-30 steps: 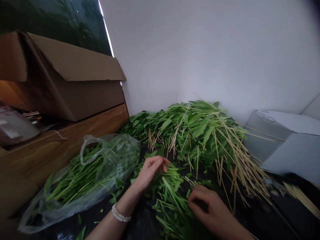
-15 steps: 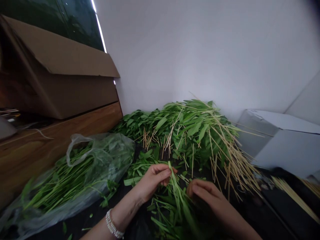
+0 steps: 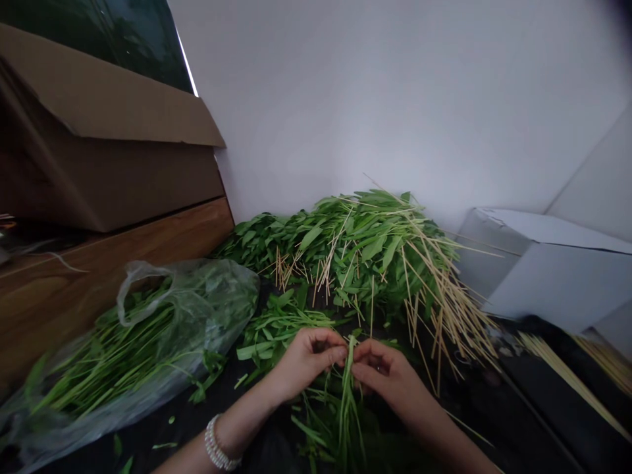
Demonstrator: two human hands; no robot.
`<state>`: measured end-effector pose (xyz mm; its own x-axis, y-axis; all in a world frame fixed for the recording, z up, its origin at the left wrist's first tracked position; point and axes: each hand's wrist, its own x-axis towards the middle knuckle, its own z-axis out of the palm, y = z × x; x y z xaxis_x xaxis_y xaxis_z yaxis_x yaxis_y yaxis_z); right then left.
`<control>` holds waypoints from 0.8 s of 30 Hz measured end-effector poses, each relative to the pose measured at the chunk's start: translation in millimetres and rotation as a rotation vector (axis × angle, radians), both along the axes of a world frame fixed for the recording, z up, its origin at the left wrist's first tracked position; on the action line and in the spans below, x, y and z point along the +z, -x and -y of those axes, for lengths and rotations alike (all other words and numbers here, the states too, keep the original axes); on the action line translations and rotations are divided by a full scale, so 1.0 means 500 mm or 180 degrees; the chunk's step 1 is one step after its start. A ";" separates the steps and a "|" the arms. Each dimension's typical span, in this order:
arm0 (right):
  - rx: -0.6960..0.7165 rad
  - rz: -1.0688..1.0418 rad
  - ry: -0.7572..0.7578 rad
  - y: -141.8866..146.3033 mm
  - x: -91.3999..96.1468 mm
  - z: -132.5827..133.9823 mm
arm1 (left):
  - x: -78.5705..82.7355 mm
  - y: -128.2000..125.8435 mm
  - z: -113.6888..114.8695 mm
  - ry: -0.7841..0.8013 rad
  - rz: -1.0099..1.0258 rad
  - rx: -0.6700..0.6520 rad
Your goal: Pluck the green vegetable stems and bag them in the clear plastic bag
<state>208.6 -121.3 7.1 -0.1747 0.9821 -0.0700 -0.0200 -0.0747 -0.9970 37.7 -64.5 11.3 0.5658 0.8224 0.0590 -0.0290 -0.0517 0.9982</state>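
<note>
Between my two hands hangs a small bunch of green leafy stems (image 3: pixel 348 401), its cut ends up and its leaves trailing down. My left hand (image 3: pixel 316 359), with a beaded bracelet (image 3: pixel 217 447) at the wrist, pinches the bunch near its top from the left. My right hand (image 3: pixel 382 372) closes its fingertips on the same top part from the right. Just left of my left hand lies a small heap of loose greens (image 3: pixel 276 329). Behind both hands rises a large pile of leafy greens (image 3: pixel 365 230) threaded on thin wooden skewers (image 3: pixel 449 309).
A clear plastic bag (image 3: pixel 230 303) of long-stemmed greens lies at the left. An open cardboard box (image 3: pixel 148 171) stands on a wooden surface (image 3: pixel 168 237) behind it. At the right are a white box (image 3: pixel 567 283) and bare skewers (image 3: pixel 567 372) on the black surface.
My right hand has moved left and up, and its fingertips now meet the top of the bunch beside my left hand. The bunch hangs straighter. The view has shifted slightly right.
</note>
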 end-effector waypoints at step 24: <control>-0.0909 -0.2048 0.0370 -0.085 0.025 -0.018 | 0.039 0.034 0.016 0.0678 0.0181 -0.1917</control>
